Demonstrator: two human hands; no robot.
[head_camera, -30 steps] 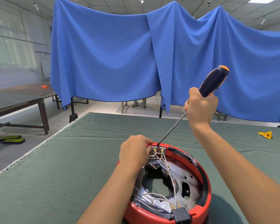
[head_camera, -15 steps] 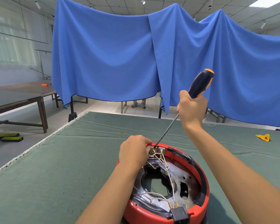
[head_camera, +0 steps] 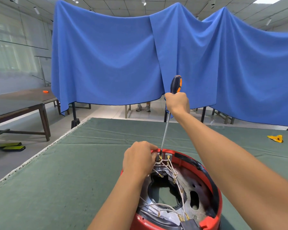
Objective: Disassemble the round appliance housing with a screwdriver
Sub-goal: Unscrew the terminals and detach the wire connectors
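Hanging behind the green-clothed surface point(head_camera: 60, 171), one blue drape point(head_camera: 106, 60) fills the background. One round red housing point(head_camera: 213, 193) sits at the near edge, white wires point(head_camera: 176, 178) crossing inside. Left hand point(head_camera: 138, 160) grips its far rim, fingers curled. Right hand point(head_camera: 177, 102) holds one screwdriver point(head_camera: 166, 125) nearly upright, tip at the rim's terminals. One yellow scrap point(head_camera: 275, 138) lies far right.
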